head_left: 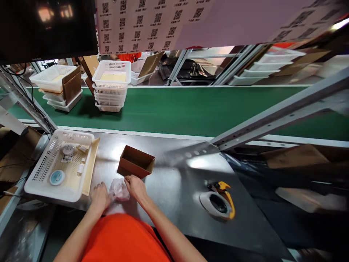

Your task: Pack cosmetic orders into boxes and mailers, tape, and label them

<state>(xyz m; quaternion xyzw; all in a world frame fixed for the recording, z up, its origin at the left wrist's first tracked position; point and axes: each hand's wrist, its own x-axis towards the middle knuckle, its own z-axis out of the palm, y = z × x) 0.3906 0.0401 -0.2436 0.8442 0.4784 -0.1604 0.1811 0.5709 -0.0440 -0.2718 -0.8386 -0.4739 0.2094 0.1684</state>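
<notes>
A clear plastic packet with something pinkish inside [119,190] lies on the metal table [174,193] between my hands. My left hand [100,196] rests at the packet's left side, its fingers partly spread and pointing forward. At the packet's upper right, my right hand [135,186] has its thumb and fingers pinched together at the edge of the plastic. Just beyond that hand stands an open brown cardboard box [136,162]. To the left, a white basket [35,182] holds a blue-lidded round tub [57,177], small bottles and another round item.
A yellow-handled tape dispenser [231,203] with a roll of tape [211,205] lies on the right of the table. Behind runs a green conveyor belt [174,109] carrying stacked white baskets [111,91]. A slanted metal post [272,112] rises at right.
</notes>
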